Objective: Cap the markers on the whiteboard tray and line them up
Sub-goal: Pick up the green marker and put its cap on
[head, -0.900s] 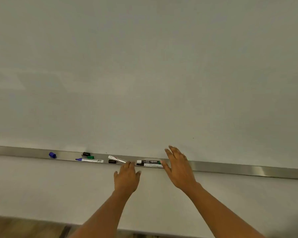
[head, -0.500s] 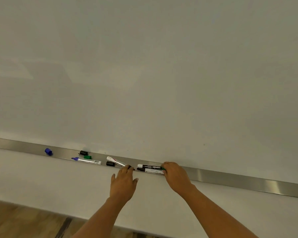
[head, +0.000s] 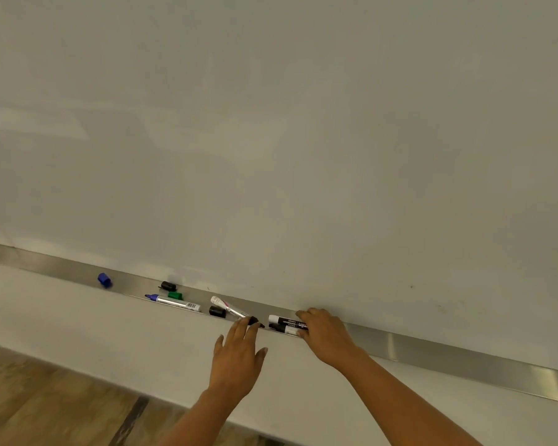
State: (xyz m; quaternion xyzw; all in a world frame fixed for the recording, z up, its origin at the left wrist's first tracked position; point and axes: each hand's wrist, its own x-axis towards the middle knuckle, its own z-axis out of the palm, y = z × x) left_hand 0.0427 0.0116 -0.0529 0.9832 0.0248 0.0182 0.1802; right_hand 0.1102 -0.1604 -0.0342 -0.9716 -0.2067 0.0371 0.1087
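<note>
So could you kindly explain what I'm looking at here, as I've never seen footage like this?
There is no machine: a person wears a camera on the head, looking down at their own two bare hands at a whiteboard. Along its bottom runs a metal tray. On it lie a loose blue cap, two loose black caps, a green cap, an uncapped blue marker and a tilted uncapped black marker. The left hand touches that marker's tip end. The right hand rests on two markers lying side by side; nothing is lifted.
</note>
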